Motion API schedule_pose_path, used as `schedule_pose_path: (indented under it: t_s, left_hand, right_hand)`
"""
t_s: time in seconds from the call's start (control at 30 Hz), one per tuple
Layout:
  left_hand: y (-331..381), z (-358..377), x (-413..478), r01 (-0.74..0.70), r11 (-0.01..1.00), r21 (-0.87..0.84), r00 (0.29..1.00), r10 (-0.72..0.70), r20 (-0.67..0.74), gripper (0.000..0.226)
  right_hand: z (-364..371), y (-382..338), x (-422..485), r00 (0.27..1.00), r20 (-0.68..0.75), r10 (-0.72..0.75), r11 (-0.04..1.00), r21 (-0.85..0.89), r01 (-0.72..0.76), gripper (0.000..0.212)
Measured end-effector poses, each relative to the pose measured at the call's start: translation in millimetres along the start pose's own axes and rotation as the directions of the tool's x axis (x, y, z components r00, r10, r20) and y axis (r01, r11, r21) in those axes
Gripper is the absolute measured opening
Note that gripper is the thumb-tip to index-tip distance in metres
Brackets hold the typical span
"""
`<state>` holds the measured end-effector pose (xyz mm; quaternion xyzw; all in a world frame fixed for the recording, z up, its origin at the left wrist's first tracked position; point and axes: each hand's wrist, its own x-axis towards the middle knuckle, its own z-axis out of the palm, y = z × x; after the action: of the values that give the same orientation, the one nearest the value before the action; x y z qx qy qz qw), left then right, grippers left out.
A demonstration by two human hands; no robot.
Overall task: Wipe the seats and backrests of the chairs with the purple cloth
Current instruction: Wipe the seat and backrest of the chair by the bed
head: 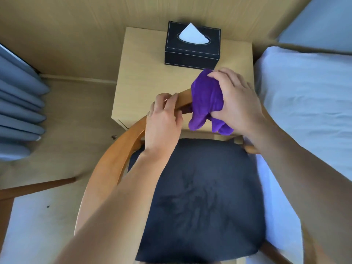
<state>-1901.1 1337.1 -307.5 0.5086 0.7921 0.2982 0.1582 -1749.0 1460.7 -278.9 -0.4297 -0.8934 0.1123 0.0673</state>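
Right hand (234,103) clamped on purple cloth (205,103); bunched cloth pressed over top of curved backrest rail (122,149). Left hand (163,122) curled round same rail just beside cloth, rail steadied.

Progress, as judged: backrest wipe under way, far side of rail left. Whether seat (200,197) is wiped cannot be told.

Rail: smooth varnished wood, bent in arc. Seat: dark padded fabric, creased. Cloth: soft, plush.

We stretch both bare forearms forward, the left rising from the lower left and the right coming in from the right edge. Our left hand (163,119) lies palm down, fingers curled over the backrest rail (184,101). Our right hand (234,101), knuckles up, grips the bunched purple cloth (205,100) with curled fingers, just beside the left.
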Motion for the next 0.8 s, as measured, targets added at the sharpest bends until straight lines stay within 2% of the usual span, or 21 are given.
schedule_pose_path:
  t_s: [0.13, 0.23, 0.33, 0.43, 0.5, 0.6, 0.7, 0.8]
  left_hand:
    - [-12, 5, -4, 0.018, 0.999, 0.043, 1.0, -0.017, -0.017, 0.047]
    - [-24, 0, -5, 0.099, 0.995, -0.014, 0.994, -0.1, -0.05, 0.045]
    - [-25, 2, 0, 0.133, 0.989, -0.063, 0.987, -0.138, -0.088, 0.045]
    - [-25, 1, 2, 0.135, 0.985, -0.105, 0.985, -0.144, -0.09, 0.042]
    - [-26, -4, 3, 0.133, 0.98, -0.148, 0.987, -0.144, -0.073, 0.038]
    - [-19, -10, 1, 0.208, 0.938, -0.279, 0.977, -0.211, 0.018, 0.04]
    - [-4, -16, -8, 0.294, 0.796, -0.529, 0.95, -0.304, 0.072, 0.04]
    - [13, -20, -1, 0.248, 0.694, -0.676, 0.961, -0.264, 0.082, 0.027]
  right_hand:
    - [-4, 27, -5, 0.999, -0.012, 0.031, 0.995, 0.094, -0.029, 0.09]
    - [3, 21, -2, 1.0, -0.025, 0.017, 1.0, 0.027, -0.017, 0.093]
    - [11, 2, 6, 0.995, -0.047, -0.087, 0.993, -0.086, 0.083, 0.095]
    - [29, -39, 18, 0.971, 0.006, -0.237, 0.952, -0.199, 0.234, 0.089]
    - [39, -56, 21, 0.965, 0.014, -0.263, 0.94, -0.221, 0.26, 0.084]
    - [39, -56, 18, 0.972, -0.005, -0.237, 0.96, -0.152, 0.233, 0.089]
    - [30, -50, 12, 0.986, -0.067, -0.153, 0.988, -0.002, 0.153, 0.1]
    - [14, -37, 9, 0.99, -0.092, -0.105, 0.981, 0.151, 0.118, 0.113]
